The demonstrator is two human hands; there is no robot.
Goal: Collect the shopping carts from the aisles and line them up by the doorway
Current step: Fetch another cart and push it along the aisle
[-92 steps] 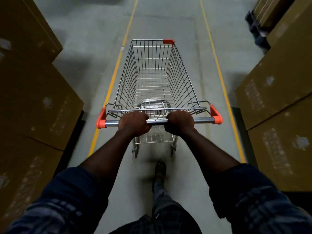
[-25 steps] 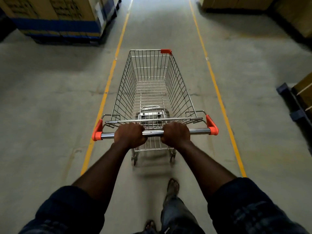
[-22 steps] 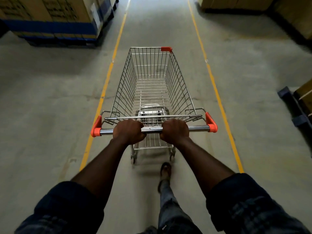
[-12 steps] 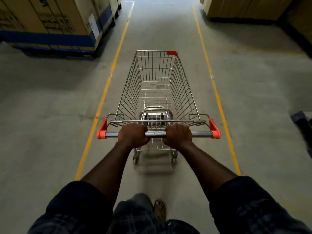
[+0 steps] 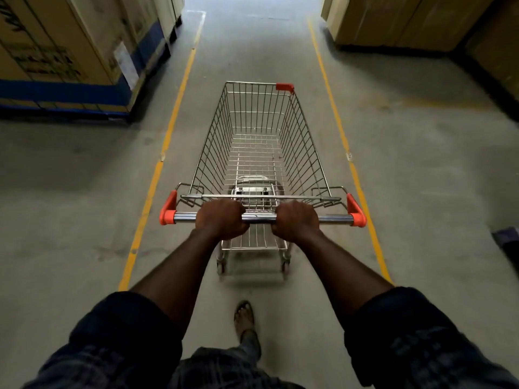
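Observation:
An empty wire shopping cart with orange corner caps stands straight ahead of me on the concrete floor, between two yellow lines. Its chrome handle bar runs across the middle of the view. My left hand is wrapped around the bar left of centre. My right hand grips it right of centre. Both arms are stretched out. My sandalled foot is behind the cart.
Stacked cardboard boxes with a blue band stand at the left of the lane. Tall brown cartons stand at the far right. The two yellow floor lines run ahead into a brighter strip of floor. A dark pallet corner shows at the right edge.
The cart and I have rolled forward out of the narrow aisle between boxes, across an open crossing. The left box stack and right cartons are nearer. Both hands kept their hold.

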